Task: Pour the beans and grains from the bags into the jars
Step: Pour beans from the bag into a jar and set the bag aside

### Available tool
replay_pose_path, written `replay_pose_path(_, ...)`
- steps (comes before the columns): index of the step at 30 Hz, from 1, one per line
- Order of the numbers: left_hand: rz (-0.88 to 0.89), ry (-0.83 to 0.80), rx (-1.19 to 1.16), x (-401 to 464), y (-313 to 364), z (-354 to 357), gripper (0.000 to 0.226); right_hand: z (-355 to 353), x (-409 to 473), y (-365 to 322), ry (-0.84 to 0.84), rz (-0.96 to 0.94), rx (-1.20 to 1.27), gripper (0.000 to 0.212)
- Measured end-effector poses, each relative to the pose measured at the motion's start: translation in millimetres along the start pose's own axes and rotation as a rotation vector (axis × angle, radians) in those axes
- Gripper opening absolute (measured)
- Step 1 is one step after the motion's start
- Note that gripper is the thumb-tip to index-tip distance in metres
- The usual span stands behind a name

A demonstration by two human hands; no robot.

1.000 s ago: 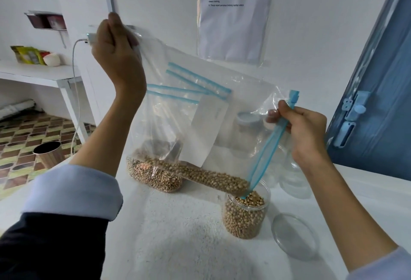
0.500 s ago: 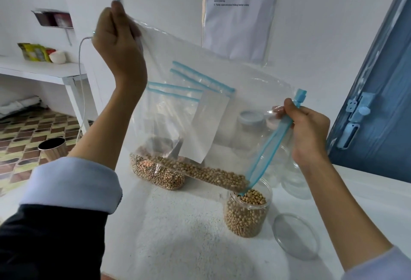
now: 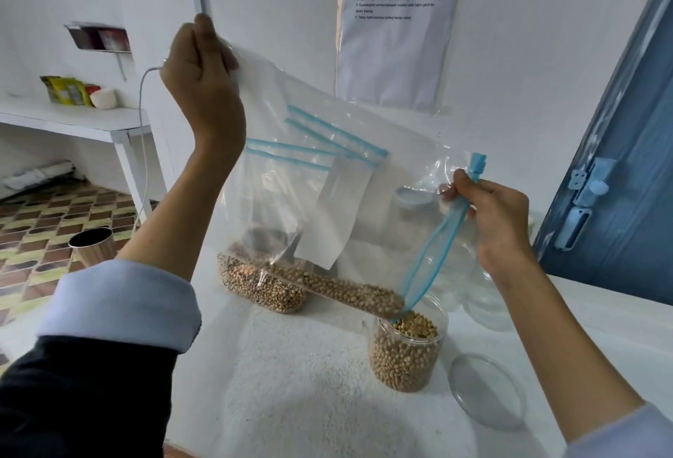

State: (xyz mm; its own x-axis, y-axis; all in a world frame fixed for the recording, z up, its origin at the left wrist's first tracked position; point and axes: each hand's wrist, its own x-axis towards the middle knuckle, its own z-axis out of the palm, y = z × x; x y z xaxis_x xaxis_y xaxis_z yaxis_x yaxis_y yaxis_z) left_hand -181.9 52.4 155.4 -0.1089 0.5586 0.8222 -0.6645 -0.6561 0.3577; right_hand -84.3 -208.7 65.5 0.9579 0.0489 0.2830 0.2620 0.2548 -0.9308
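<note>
Jar lid [image 3: 486, 390] lies at 5 o'clock on the surface [image 3: 309, 384]. Soybean jar [image 3: 407, 350] stands upright beside it. Zip bag [image 3: 327, 202] slants, mouth down toward 5 o'clock into the jar. Right hand [image 3: 495, 224] grip pinches the zipper edge; left hand [image 3: 202, 82] grip clenches the raised corner.

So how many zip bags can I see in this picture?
3. The held bag is tipped over the open jar by the left hand and the right hand. Behind it, seen through its plastic, are a left bag with beans and a back bag. Others may be hidden.
</note>
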Motion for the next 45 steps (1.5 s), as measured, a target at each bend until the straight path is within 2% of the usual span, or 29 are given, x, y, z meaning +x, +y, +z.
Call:
replay_pose_path(3,0.003,-0.032,0.052,-1,-2,-2,0.034,-3,0,3,0.052,0.0,0.042,0.027)
replay_pose_path(6,-0.011,-0.065,0.072,-1,-3,-2,0.034,-6,1,5,0.032,0.025,0.033,0.028)
replay_pose_path(9,-0.033,-0.102,0.069,2,-4,-1,0.036,-7,3,5,0.077,0.011,0.032,0.025)
replay_pose_path(11,-0.039,-0.116,0.061,3,-6,0,0.036,-7,3,4,0.046,0.011,0.024,0.025)
replay_pose_path(16,-0.059,-0.155,0.053,2,-5,5,0.034,-9,6,8,0.079,0.004,0.057,0.031)
replay_pose_path(24,-0.025,-0.163,0.023,-2,-5,10,0.035,-15,4,9,0.067,0.027,0.007,0.021)
replay_pose_path(28,-0.038,-0.18,0.021,-3,-2,15,0.035,-15,5,7,0.127,0.011,0.024,0.022)
replay_pose_path(31,-0.047,-0.196,0.031,-4,-2,17,0.036,-16,3,7,0.071,0.038,0.001,0.023)
replay_pose_path(34,-0.04,-0.207,0.055,-5,-2,17,0.037,-19,4,7,0.127,0.041,0.027,0.024)
replay_pose_path(37,-0.039,-0.209,0.064,-5,-1,18,0.037,-19,2,6,0.073,0.055,0.006,0.023)
replay_pose_path(40,-0.03,-0.199,0.067,-4,0,20,0.038,-20,4,7,0.136,0.03,0.033,0.025)
replay_pose_path(45,0.021,-0.147,0.025,-3,5,23,0.037,-21,7,7,-0.029,0.043,0.015,0.025)
